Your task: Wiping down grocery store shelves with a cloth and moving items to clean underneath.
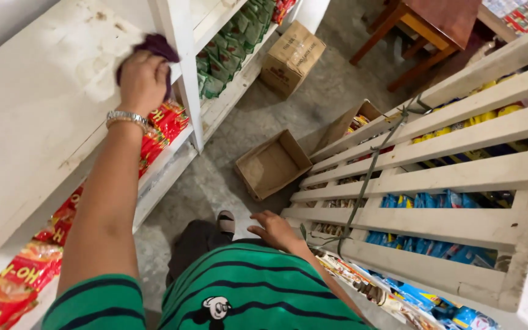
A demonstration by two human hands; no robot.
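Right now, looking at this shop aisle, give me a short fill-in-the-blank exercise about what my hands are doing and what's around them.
1. The left hand presses a dark purple ____ against the white shelf.
2. A silver ____ circles the left wrist.
3. The right hand hangs open near a slatted wooden ____ holding blue packets.
4. On the floor, the open cardboard box is ____ inside.

Missing words: cloth; watch; rack; empty

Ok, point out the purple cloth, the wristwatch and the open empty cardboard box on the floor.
purple cloth [157, 44], head view, on the bunched fabric above the left hand [143, 79].
wristwatch [126, 117], head view, on the metal band.
open cardboard box [270, 166], head view, on its bare inside bottom.
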